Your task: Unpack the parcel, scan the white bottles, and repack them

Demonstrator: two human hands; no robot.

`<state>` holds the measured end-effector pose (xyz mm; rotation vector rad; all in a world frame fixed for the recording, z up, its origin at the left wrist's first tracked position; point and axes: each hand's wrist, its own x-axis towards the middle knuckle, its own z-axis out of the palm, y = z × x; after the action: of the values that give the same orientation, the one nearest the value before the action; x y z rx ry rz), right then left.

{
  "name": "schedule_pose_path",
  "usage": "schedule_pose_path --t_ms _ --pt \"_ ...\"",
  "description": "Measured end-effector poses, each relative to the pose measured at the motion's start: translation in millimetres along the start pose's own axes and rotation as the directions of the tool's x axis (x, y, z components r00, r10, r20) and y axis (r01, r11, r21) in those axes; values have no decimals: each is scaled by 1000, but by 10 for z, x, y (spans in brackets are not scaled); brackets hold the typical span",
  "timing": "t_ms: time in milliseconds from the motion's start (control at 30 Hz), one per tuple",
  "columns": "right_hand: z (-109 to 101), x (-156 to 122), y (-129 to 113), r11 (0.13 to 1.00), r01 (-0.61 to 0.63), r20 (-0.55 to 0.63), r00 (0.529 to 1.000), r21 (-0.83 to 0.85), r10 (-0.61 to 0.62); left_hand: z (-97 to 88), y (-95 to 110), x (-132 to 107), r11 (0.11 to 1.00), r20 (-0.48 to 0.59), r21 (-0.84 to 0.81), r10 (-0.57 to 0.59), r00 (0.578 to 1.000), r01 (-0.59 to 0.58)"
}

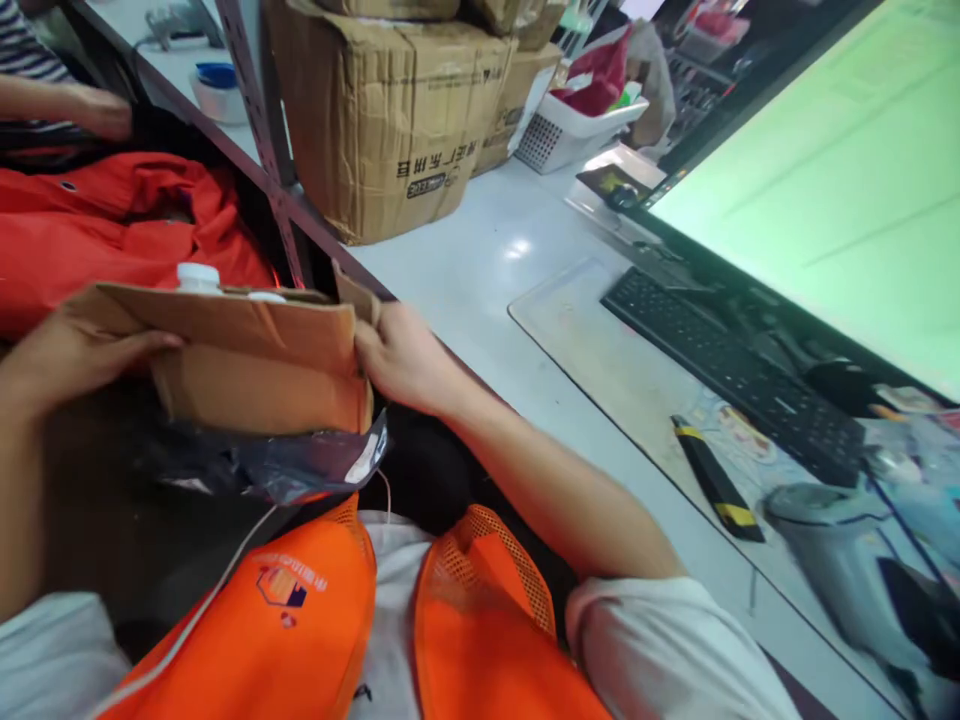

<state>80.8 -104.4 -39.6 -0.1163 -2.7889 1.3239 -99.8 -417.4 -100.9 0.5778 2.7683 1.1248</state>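
Head view: the open cardboard box (259, 390) has stiff-looking walls and bendable flaps (232, 318); white caps (199, 278) suggest weight, plastic film (277, 468) below may slip. The left hand (82, 358) pinches one flap, the right hand (409, 355) grips the opposite end; walls seem firmer. The box is beyond the orange vest (240, 640).

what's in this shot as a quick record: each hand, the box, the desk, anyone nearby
left hand: gripping a flap of the box
right hand: gripping the box's other end
box: brown cardboard, white cap showing above its edge
below box: dark plastic
desk: keyboard, cutter, carton, basket
nearby: another person's hand, upper left
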Motion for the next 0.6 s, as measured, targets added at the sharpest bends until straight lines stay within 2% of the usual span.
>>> schedule_pose_path --t_ms 67,167,267,333,433,500,600 --pt "243 159 194 999 -36 73 997 31 33 131 -285 5 994 32 4 -105 994 105" --pt "530 446 473 995 -93 73 993 20 91 397 -737 39 993 -53 29 -116 992 118" --pt "755 778 804 992 -122 -7 992 29 122 719 -1142 113 1000 -164 -15 9 986 -12" --pt "895 978 1091 987 -142 -25 989 79 144 967 -1380 183 993 -196 -7 111 974 -115" --pt "1124 1183 1603 961 -245 24 969 130 244 1401 -1713 277 977 -144 113 196 970 -180" --pt "1295 1246 1963 939 -323 59 946 120 318 1731 -1915 298 972 -84 185 166 983 -148" --pt "1558 1249 2473 896 -436 103 898 81 428 2265 -2166 231 982 105 169 63 992 -81"
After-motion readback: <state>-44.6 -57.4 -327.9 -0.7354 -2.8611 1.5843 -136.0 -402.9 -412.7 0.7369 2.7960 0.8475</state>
